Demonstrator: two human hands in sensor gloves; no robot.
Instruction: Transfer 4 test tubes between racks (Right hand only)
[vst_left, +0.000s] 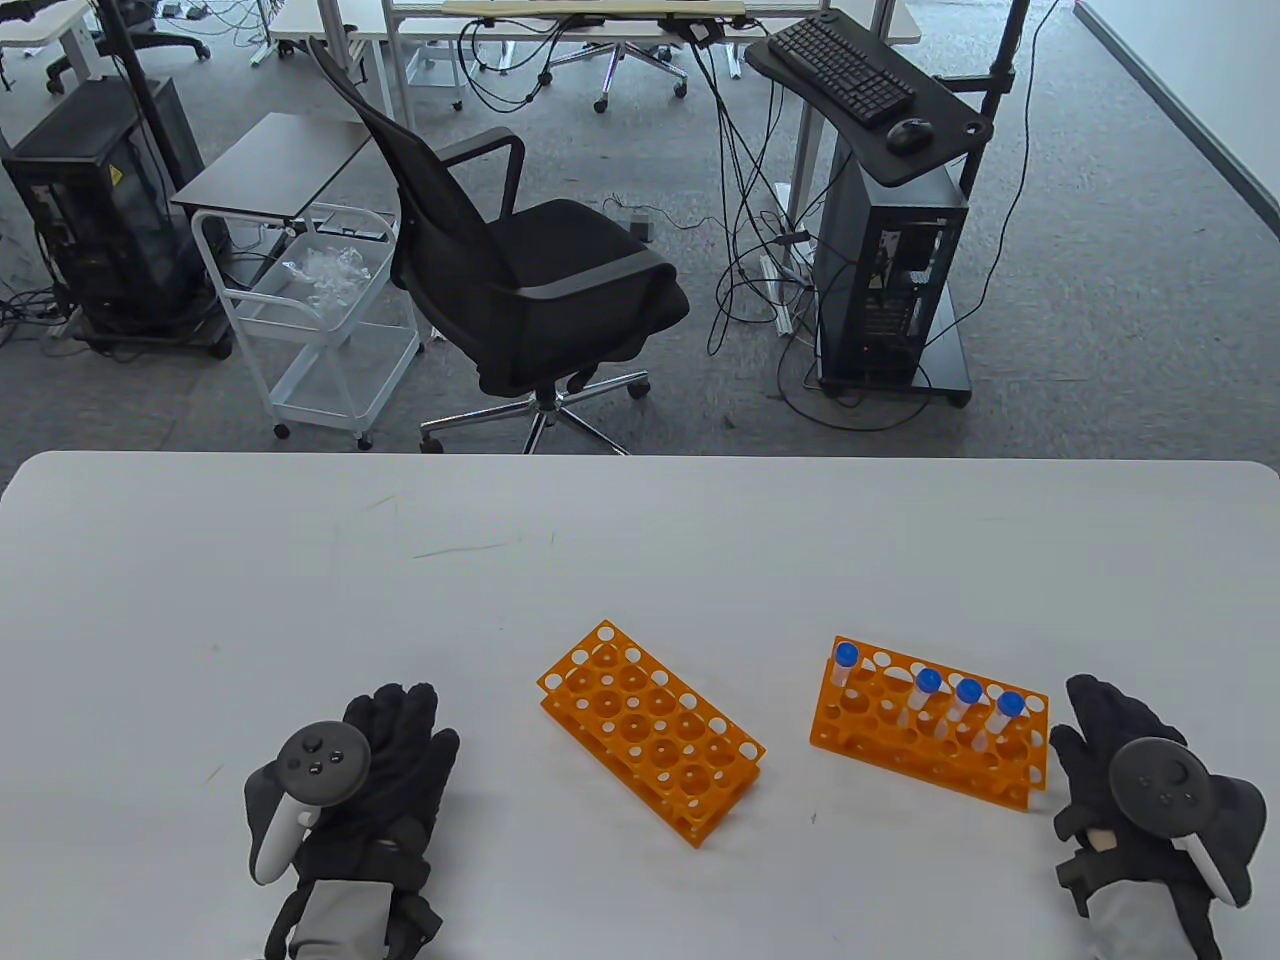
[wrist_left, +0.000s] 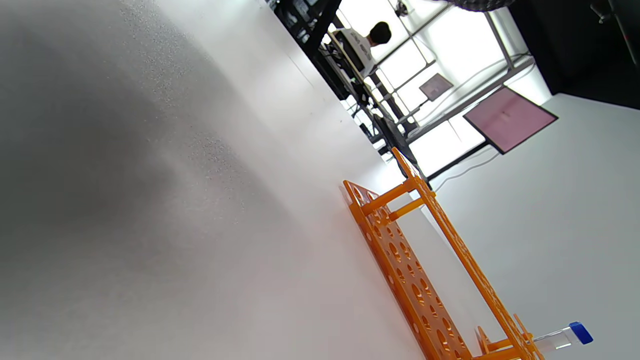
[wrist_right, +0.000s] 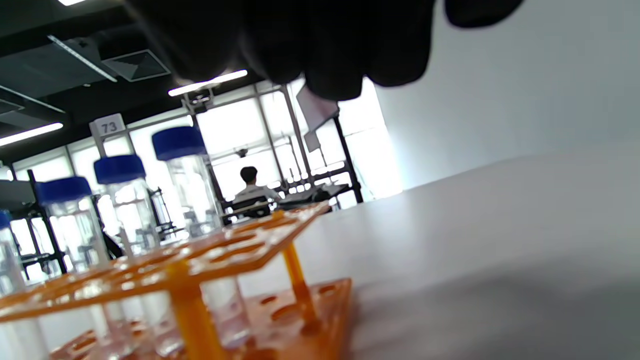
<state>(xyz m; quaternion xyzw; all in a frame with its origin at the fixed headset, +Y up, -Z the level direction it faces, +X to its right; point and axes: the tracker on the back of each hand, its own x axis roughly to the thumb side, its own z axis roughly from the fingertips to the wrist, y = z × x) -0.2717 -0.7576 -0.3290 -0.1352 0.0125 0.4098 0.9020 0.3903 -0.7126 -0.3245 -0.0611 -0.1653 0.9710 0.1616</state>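
Note:
Two orange racks stand on the white table (vst_left: 640, 540). The right rack (vst_left: 930, 735) holds several blue-capped test tubes (vst_left: 962, 702) upright along its far side. The left rack (vst_left: 650, 742) holds no tubes. My right hand (vst_left: 1120, 765) lies flat on the table just right of the right rack, holding nothing. My left hand (vst_left: 395, 740) lies flat on the table well left of the empty rack, holding nothing. In the right wrist view the tubes (wrist_right: 182, 185) stand close by in the rack (wrist_right: 200, 260), with my fingers (wrist_right: 330, 55) above. The left wrist view shows the empty rack (wrist_left: 415, 270).
Beyond the table's far edge stand a black office chair (vst_left: 520, 270), a white cart (vst_left: 320, 310) and a computer stand (vst_left: 890, 250).

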